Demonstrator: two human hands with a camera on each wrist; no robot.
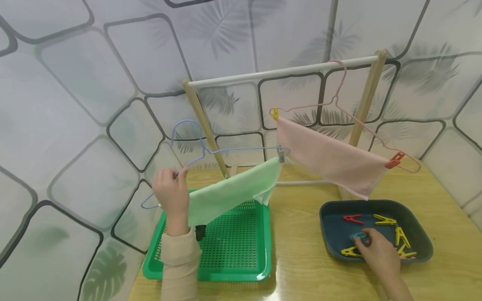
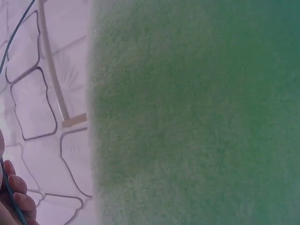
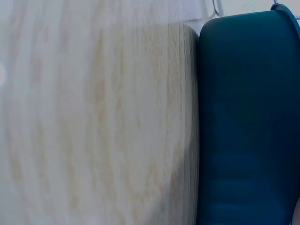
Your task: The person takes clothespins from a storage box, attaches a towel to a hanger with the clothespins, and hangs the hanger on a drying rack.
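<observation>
My left hand (image 1: 171, 194) grips a blue wire hanger (image 1: 244, 149) by its left arm, holding it in front of the rack. A light green cloth (image 1: 233, 192) hangs slantwise from the hanger, its right corner fastened by a grey clothespin (image 1: 280, 154). The left wrist view is mostly filled by this cloth, with curled fingers (image 2: 19, 184) around the hanger wire at its lower left. In the dark blue basin (image 1: 333, 232), my right hand (image 1: 380, 255) pinches a light blue clothespin (image 1: 357, 236). Only the basin's outer wall and the tabletop show clearly in the right wrist view.
Red (image 1: 352, 219) and yellow clothespins (image 1: 402, 236) lie in the basin. Below the green cloth sits a green mesh basket (image 1: 265, 251) containing a black item (image 1: 200, 232). A pink hanger (image 1: 336, 100) with a pinned pink cloth (image 1: 327, 154) hangs on the rack's white bar (image 1: 263, 75).
</observation>
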